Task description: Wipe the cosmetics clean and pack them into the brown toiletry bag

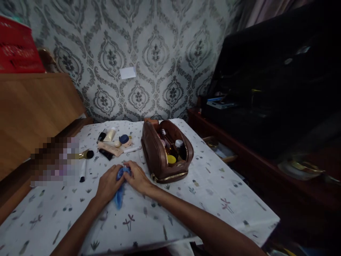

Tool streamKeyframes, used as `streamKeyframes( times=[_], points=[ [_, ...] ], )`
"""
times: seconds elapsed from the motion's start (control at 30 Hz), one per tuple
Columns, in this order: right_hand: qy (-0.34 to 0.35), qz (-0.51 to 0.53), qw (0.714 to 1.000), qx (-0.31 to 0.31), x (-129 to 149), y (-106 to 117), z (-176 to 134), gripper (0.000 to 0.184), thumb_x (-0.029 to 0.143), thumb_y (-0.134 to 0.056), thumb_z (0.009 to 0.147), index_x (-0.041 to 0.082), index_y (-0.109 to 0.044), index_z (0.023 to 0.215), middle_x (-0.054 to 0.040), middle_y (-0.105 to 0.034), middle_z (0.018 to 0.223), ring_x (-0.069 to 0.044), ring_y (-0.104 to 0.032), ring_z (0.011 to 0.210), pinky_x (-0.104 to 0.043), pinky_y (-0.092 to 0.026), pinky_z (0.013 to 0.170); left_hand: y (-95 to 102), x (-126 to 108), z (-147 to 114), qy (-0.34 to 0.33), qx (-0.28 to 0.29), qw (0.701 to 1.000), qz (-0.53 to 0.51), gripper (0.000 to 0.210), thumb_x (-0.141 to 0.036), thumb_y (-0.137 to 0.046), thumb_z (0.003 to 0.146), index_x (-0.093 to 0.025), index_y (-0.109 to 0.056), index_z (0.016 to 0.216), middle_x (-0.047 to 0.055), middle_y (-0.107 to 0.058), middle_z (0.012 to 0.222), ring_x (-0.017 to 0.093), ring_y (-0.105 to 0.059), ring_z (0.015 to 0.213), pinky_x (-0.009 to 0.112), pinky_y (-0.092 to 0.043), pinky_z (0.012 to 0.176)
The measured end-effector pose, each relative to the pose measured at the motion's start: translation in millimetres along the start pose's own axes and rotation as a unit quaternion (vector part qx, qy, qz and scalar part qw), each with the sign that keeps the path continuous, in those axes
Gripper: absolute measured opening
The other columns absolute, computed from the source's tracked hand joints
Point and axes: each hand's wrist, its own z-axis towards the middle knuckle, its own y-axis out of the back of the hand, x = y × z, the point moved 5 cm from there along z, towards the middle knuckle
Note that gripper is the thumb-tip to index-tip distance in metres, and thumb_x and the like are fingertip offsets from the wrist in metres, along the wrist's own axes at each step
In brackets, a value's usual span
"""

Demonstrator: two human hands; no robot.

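As both hands meet above the near middle of a printed white tablecloth [186, 213], a crumpled blue cloth [123, 172] is pinched between them, a loose end hanging toward the near side. The left hand [108, 183] grasps it with curled fingers; the right hand [138, 179] grips it from the other side, thumb and fingers closed on the bunched material and hiding part of it.

Just to the right and slightly farther off stands a brown bag [153, 153] — unzipped and packed, with a yellow round item [171, 159] and a white-capped bottle [179, 144] showing inside. It blocks the table directly beyond the right hand.

To the far left of the hands lies a cluster of cosmetics: a beige tube [110, 147] across a black item [106, 154], a cream tube [109, 134], a jar with a dark blue lid [124, 139] and a white stick [132, 149] pointing toward the bag. Nearer and farther left are a brush [86, 154] and a white tube with a black cap [83, 170], beside a patch that is pixelated out. A wooden panel [34, 103] bounds the left, patterned wallpaper [157, 89] the far side — and dark furniture the right.
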Motion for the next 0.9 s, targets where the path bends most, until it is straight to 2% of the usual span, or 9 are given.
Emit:
streamKeyframes(
  times=[0.1, 0.2, 0.37, 0.5, 0.57, 0.63, 0.73, 0.8, 0.9],
  points=[
    [-0.009, 0.002, 1.0, -0.012, -6.6, -18.2, 11.0, 0.032, 0.014, -0.054, 0.085, 0.018, -0.055, 0.116, -0.0092, -0.065, 0.11, -0.023, -0.061, 0.106, -0.04, -0.049, 0.095, -7.6, 10.0, -0.9, 0.002, -0.005, 0.998, 0.056, 0.024, -0.023, -0.043, 0.089, -0.02, -0.061, 0.104, 0.008, -0.066, 0.1, 0.025, -0.064, 0.097, 0.034, -0.049, 0.082],
    [0.017, 0.001, 0.999, -0.036, -10.6, -28.0, 10.6, 0.028, 0.014, -0.05, 0.087, 0.017, -0.056, 0.113, -0.0103, -0.065, 0.111, -0.022, -0.06, 0.108, -0.041, -0.047, 0.099, -12.2, 12.6, -1.1, -0.005, -0.002, 0.998, 0.055, 0.026, -0.017, -0.044, 0.087, -0.02, -0.06, 0.107, 0.008, -0.066, 0.102, 0.024, -0.063, 0.1, 0.034, -0.048, 0.084],
    [0.045, 0.034, 0.998, -0.04, -19.1, -32.0, 4.8, 0.025, 0.019, -0.048, 0.09, 0.017, -0.059, 0.112, -0.0104, -0.068, 0.11, -0.022, -0.062, 0.104, -0.042, -0.048, 0.096, -10.1, 15.1, 0.2, 0.005, -0.015, 1.0, 0.017, 0.021, -0.017, -0.043, 0.089, -0.02, -0.059, 0.103, 0.008, -0.065, 0.101, 0.022, -0.062, 0.097, 0.033, -0.048, 0.085],
    [0.048, 0.065, 0.996, -0.043, -24.8, -32.8, 8.0, 0.032, 0.018, -0.051, 0.084, 0.018, -0.061, 0.114, -0.0095, -0.069, 0.113, -0.023, -0.063, 0.105, -0.04, -0.049, 0.094, -8.1, 21.5, 1.9, 0.023, -0.039, 0.999, -0.019, 0.016, -0.021, -0.04, 0.092, -0.02, -0.056, 0.094, 0.007, -0.061, 0.096, 0.022, -0.061, 0.091, 0.033, -0.049, 0.082],
    [0.031, 0.081, 0.995, -0.043, -26.9, -33.6, 10.6, 0.033, 0.017, -0.051, 0.081, 0.018, -0.064, 0.111, -0.0077, -0.071, 0.106, -0.021, -0.065, 0.097, -0.037, -0.051, 0.088, -7.3, 25.2, 2.7, 0.03, -0.055, 0.997, -0.043, 0.017, -0.023, -0.039, 0.093, -0.021, -0.055, 0.092, 0.006, -0.06, 0.095, 0.022, -0.061, 0.091, 0.034, -0.049, 0.083],
    [-0.003, 0.094, 0.995, -0.042, -28.6, -34.0, 12.5, 0.029, 0.018, -0.052, 0.081, 0.019, -0.066, 0.106, -0.0038, -0.07, 0.088, -0.019, -0.065, 0.081, -0.032, -0.052, 0.076, -6.4, 28.7, 3.6, 0.035, -0.071, 0.994, -0.073, 0.017, -0.023, -0.038, 0.094, -0.021, -0.055, 0.094, 0.006, -0.061, 0.096, 0.022, -0.061, 0.094, 0.034, -0.049, 0.085],
    [-0.04, 0.103, 0.993, -0.041, -27.1, -32.5, 13.4, 0.02, 0.023, -0.056, 0.08, 0.019, -0.068, 0.095, 0.0023, -0.062, 0.066, -0.016, -0.058, 0.062, -0.027, -0.047, 0.063, -3.4, 32.5, 5.2, 0.043, -0.089, 0.99, -0.102, 0.025, -0.015, -0.039, 0.091, -0.021, -0.057, 0.107, 0.006, -0.062, 0.105, 0.021, -0.061, 0.101, 0.035, -0.047, 0.091],
    [-0.044, 0.114, 0.992, -0.036, -23.8, -31.2, 13.4, 0.017, 0.026, -0.057, 0.08, 0.019, -0.068, 0.091, 0.0042, -0.058, 0.06, -0.015, -0.055, 0.057, -0.025, -0.044, 0.059, -1.9, 33.2, 6.3, 0.046, -0.087, 0.99, -0.103, 0.033, -0.009, -0.04, 0.086, -0.021, -0.058, 0.111, 0.006, -0.061, 0.109, 0.021, -0.06, 0.103, 0.034, -0.047, 0.092],
    [-0.052, 0.132, 0.99, -0.018, -20.2, -30.9, 13.2, 0.018, 0.029, -0.056, 0.082, 0.019, -0.068, 0.091, 0.0055, -0.055, 0.054, -0.014, -0.054, 0.052, -0.025, -0.043, 0.057, -1.6, 33.0, 7.3, 0.051, -0.066, 0.992, -0.091, 0.033, -0.007, -0.041, 0.083, -0.022, -0.063, 0.104, 0.005, -0.061, 0.104, 0.02, -0.061, 0.099, 0.032, -0.047, 0.089]
  ],
)
